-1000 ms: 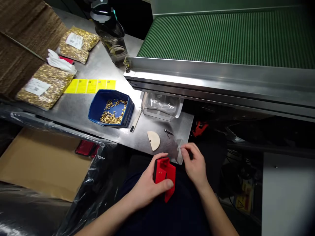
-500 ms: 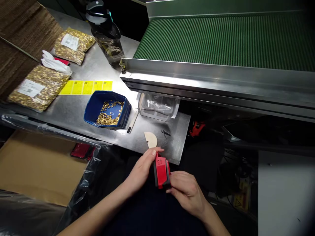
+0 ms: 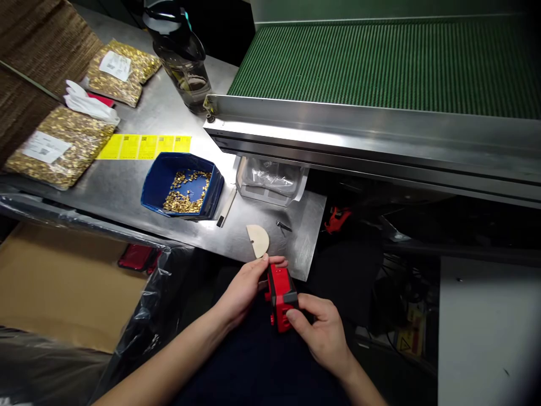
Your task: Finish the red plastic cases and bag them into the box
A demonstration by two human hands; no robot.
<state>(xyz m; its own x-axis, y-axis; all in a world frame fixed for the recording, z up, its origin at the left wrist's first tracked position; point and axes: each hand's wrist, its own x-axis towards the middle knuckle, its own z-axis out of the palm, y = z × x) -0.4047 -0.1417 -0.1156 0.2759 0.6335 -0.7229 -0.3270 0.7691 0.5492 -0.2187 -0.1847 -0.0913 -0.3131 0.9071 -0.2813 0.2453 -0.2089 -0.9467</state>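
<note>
both hands are closing on one red plastic part (image 3: 280, 296), which is sitting between them, low in the view, just off the near edge of the steel surface (image 3: 139, 186) and over the person's lap. the left hand (image 3: 245, 288) is gripping its upper end from the left, thumb and fingertips curling over the top, while the right hand (image 3: 318, 326) is pinching its lower end from the right, thumb pressing on the front face. the long axis of the part is running roughly away from the body, top leaning slightly left, so each hand is taking one end and neither is nearer than the other. the part is looking like a small boxy housing, bright red, with a darker seam or slot down one side; finer detail is too small to tell. just beyond the left fingertips, a pale half-round piece (image 3: 257, 239) is lying flat on the surface, near but apart. farther left, a blue tray (image 3: 152, 189) of small brass bits is standing well apart from the hands
</note>
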